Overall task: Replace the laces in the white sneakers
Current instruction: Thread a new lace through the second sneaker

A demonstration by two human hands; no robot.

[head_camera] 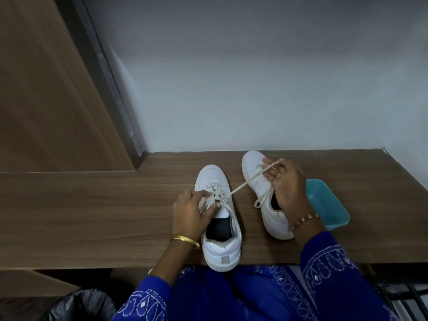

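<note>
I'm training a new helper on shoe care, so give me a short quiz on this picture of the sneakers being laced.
1. Multiple choice: what does the right hand hold? A) a brush B) a stretch of lace C) the tub
2. True or false: the left hand rests on the laced part of the left sneaker.
3. Fill in: the teal tub stands beside the ____ sneaker, on the wooden surface.

Key
1. B: the lace runs taut from the left sneaker up to that hand.
2. True: its fingers and thumb pinch the laces over the tongue.
3. Right: the tub is just past the right sneaker, partly hidden by the forearm.
</note>
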